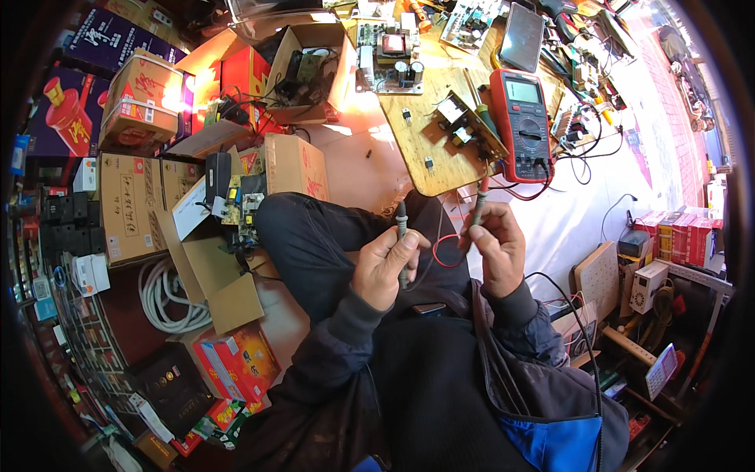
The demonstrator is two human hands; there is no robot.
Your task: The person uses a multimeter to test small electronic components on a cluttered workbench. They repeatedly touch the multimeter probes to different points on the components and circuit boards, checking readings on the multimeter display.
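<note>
Above my lap, my left hand (pixel 384 263) is closed around a dark test probe (pixel 402 214), its grip pointing upward. My right hand (pixel 495 244) pinches a second test probe (pixel 479 206), with a reddish upper end and a grey grip. A red lead loops between the two hands. Just beyond them stands a wooden board (pixel 401 141). On it are a brown circuit board (pixel 487 141) and two small black three-legged components, a far one (pixel 406 116) and a near one (pixel 429 164). A red-and-grey multimeter (pixel 531 118) lies at the board's right edge, leads plugged in.
Another circuit board (pixel 389 59) and many loose electronic parts fill the far side. To the left are an open carton (pixel 342 63) of adapters, stacked boxes (pixel 130 200) and a coiled white hose (pixel 157 295). Red boxes (pixel 688 240) and tools crowd the right.
</note>
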